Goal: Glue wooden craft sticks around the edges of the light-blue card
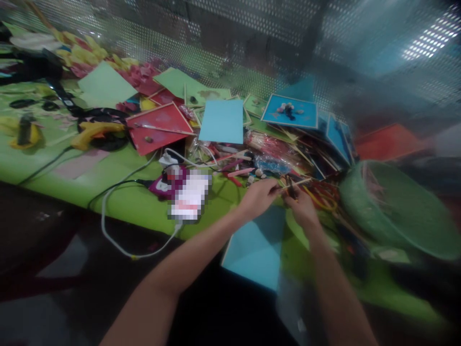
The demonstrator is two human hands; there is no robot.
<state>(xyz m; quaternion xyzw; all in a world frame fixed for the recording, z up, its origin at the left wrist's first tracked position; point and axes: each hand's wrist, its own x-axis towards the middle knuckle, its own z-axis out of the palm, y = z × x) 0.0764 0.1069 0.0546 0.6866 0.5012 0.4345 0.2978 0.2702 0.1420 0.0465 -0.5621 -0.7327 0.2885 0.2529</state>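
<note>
My left hand (260,196) is closed, pinching a thin pale wooden stick (303,181) whose free end points right. Close beside it, my right hand (301,205) is wrapped round a small dark hand tool (289,185) that looks like pliers or cutters. The tool's jaws meet the stick between my two hands, though blur hides whether they are closed on it. Below both hands, a light blue sheet (257,250) lies at the front edge of the green table (216,228).
A phone (190,196) on a white cable lies left of my hands, beside a purple power strip (162,187). A green basket (392,211) stands at the right. Behind are coloured framed cards (162,127) and a plastic-wrapped stick bundle (270,146). A yellow glue gun (95,132) lies left.
</note>
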